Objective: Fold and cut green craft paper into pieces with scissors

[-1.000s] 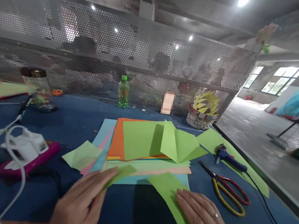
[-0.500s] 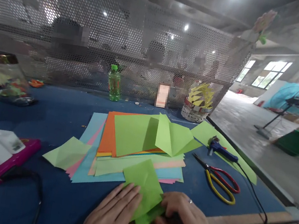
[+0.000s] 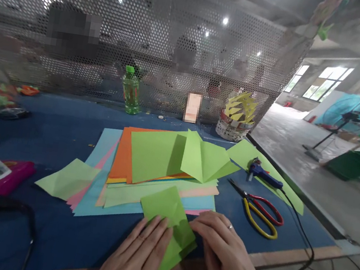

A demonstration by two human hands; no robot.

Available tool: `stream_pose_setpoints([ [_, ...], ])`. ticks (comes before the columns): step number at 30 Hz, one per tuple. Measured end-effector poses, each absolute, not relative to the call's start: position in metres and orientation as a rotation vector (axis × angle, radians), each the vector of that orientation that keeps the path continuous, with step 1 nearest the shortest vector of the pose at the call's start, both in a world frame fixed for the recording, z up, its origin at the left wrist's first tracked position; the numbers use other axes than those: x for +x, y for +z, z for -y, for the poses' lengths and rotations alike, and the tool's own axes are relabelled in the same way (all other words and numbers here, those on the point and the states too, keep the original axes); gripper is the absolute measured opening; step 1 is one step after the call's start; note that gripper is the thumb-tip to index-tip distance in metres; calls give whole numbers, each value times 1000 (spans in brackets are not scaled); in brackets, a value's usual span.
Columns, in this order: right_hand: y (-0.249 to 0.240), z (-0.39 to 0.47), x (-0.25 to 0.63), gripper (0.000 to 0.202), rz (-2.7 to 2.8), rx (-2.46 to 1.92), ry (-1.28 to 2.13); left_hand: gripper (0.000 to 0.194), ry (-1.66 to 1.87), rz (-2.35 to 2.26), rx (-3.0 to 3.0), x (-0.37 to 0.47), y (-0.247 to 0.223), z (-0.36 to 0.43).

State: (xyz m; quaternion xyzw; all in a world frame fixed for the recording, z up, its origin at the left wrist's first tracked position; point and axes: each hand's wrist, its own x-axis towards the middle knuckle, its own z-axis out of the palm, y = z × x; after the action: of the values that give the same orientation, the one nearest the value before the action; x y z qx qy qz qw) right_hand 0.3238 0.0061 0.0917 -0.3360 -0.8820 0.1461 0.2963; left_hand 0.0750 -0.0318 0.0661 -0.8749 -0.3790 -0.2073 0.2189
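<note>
A folded green paper (image 3: 173, 201) lies at the table's front edge, its lower corner reaching past the edge. My left hand (image 3: 140, 251) rests flat on its lower left part, fingers stretched out. At the paper's right side is my right hand (image 3: 220, 249), with fingers curled together and fingertips touching the paper's edge; its thumb is mostly hidden. Just beyond lies a stack of coloured sheets, with a creased green sheet (image 3: 210, 157) on top and an orange sheet (image 3: 122, 158) under it.
Scissors (image 3: 256, 209) with red and yellow handles lie at right, near a blue glue gun (image 3: 265, 175) whose cord runs off the edge. A green bottle (image 3: 131, 94) and a basket (image 3: 233, 127) stand by the mesh screen. A magenta object (image 3: 13, 182) with white plugs sits at left.
My right hand has left the paper's lower corner and moved up along its right edge, its fingers now closer together. My left hand stays flat on the paper. The view has shifted slightly.
</note>
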Motion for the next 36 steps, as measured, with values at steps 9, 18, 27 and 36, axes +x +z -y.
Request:
stream_pose_setpoints([
  [9,86,-7,335,48,2333,-857,439,45,-573,968,-2445,75,71,33],
  [18,86,-8,333,51,2339,-832,431,39,-582,932,-2443,75,72,35],
  [27,88,-6,335,53,2350,-846,442,40,-612,964,-2465,77,72,35],
  [36,89,-8,334,52,2384,-849,378,40,-607,965,-2468,79,74,35],
])
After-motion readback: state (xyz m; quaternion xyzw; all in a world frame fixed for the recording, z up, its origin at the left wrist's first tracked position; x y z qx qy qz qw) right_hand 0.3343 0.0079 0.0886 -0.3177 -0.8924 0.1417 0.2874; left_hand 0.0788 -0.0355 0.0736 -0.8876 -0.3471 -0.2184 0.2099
